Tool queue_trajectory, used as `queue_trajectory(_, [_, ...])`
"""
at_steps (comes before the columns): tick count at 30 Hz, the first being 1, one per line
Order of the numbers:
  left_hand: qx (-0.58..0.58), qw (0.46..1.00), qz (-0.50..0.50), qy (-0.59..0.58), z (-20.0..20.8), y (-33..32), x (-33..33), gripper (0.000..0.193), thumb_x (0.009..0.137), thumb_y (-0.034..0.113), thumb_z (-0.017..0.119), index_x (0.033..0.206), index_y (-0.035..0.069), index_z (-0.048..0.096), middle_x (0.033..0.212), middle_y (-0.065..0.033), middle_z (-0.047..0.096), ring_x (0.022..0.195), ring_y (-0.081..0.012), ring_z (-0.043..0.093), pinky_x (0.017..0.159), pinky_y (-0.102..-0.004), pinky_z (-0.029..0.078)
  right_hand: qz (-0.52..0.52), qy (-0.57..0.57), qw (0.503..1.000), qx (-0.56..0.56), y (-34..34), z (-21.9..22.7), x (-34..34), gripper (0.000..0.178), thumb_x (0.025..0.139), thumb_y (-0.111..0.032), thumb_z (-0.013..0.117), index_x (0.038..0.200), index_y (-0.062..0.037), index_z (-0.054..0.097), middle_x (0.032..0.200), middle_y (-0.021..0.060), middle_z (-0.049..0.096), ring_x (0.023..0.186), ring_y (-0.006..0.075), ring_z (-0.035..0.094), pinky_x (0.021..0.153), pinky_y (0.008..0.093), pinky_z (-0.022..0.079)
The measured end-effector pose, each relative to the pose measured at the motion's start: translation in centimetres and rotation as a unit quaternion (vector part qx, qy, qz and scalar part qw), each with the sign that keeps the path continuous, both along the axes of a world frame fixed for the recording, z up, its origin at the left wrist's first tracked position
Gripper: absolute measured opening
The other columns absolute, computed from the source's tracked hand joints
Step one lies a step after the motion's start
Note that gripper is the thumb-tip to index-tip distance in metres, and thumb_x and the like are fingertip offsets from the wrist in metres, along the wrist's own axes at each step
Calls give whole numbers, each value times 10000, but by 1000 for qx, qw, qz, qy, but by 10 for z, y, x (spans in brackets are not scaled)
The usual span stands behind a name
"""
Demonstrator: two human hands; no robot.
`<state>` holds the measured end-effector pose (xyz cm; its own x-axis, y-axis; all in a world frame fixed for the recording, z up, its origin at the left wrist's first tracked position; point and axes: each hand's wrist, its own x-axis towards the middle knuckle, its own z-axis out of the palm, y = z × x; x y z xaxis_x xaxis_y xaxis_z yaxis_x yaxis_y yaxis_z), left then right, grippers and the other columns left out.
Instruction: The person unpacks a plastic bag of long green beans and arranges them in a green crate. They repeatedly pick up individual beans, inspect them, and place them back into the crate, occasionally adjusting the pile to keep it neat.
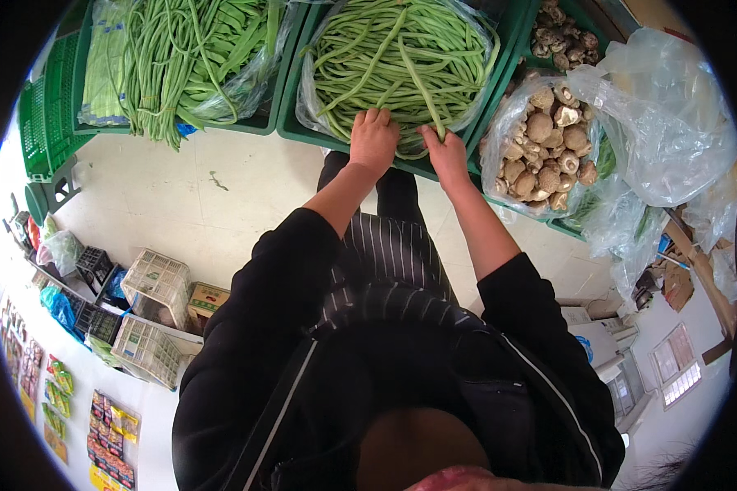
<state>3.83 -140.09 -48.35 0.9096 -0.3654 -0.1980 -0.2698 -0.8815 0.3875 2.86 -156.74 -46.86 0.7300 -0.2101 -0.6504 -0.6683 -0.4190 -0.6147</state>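
Long green beans (385, 61) fill a green plastic crate (289, 114) lined with a clear bag, straight ahead of me. At its near edge my left hand (374, 143) rests on the beans with its fingers curled down. What those fingers close on is hidden. Just to the right, my right hand (450, 161) is closed around the near end of one long green bean (421, 86). This bean lies on top of the pile and points away from me.
To the left, another green crate (258, 123) holds bundled long beans (151, 65) and flat pods. Shiitake mushrooms (540, 147) sit in a clear bag at right, beside loose plastic sheeting (671, 123). White baskets (155, 286) stand on the floor at left.
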Motion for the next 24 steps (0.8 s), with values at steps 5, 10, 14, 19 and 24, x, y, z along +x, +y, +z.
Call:
queue_trajectory(5, [-12,998,58,-31,-17,-11,6,138,706,185,704,830,128,684,946,-28,580,938,-240,562,822,-402,417,-129,58,975,173,-8,19,-7,289,947,-303,605,1036,-39,680,708,-42,471,515,29,354,469,219,296])
queue_trajectory(10, [16,997,-31,-70,-18,-7,-2,150,736,145,630,880,156,671,932,-5,581,904,-208,583,781,-363,425,-219,33,948,230,-11,29,-8,285,954,-292,601,1012,-25,680,690,-46,478,500,35,373,451,211,297])
queue_trajectory(14, [-46,995,-17,-83,-24,2,-11,173,744,128,614,908,167,656,938,-8,585,885,-210,604,765,-358,454,-193,11,956,221,-13,35,-5,281,960,-290,593,1015,-26,673,692,-45,478,494,35,365,448,207,293])
queue_trajectory(19, [-91,996,-5,-22,-39,11,-9,182,751,160,674,932,148,659,942,-35,606,875,-256,628,764,-405,502,-157,-11,966,204,-19,36,-1,281,967,-289,579,1029,-29,666,700,-45,482,502,33,369,450,210,297])
queue_trajectory(24, [-127,991,20,22,-41,15,-3,153,751,180,704,891,134,661,920,-37,617,879,-266,630,770,-410,507,-186,-4,960,208,-24,32,-2,278,972,-284,572,1032,-30,667,707,-41,491,510,34,380,458,209,308])
